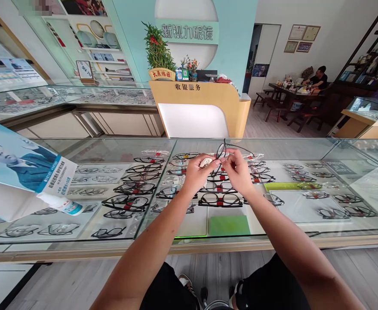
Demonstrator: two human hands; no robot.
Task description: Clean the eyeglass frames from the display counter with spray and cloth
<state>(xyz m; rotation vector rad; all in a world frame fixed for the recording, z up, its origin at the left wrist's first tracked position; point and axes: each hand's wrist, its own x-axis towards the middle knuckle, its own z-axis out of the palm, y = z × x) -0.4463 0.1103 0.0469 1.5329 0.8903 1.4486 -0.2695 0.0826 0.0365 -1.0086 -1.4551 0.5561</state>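
Above the glass counter I hold a pair of dark-framed eyeglasses [221,150], turned on edge, with a temple reaching out to the right. My right hand [239,172] is closed on the frame, thumb and fingers pinched together. A bunched cream-coloured cloth [205,162] sits in my left hand [195,171], whose fingers are curled round it. That hand's fingertips meet the eyeglasses near the lens; whether they grip the frame too is hidden. Beneath both hands, rows of eyeglasses [220,200] with red tags lie inside the display case.
The glass counter [189,241] spans the view in front of me. At left stand a blue advertising box [21,161] and a white bottle [61,203] lying on its side. A wooden cashier desk [204,97] is beyond. A person [319,79] sits at a table at back right.
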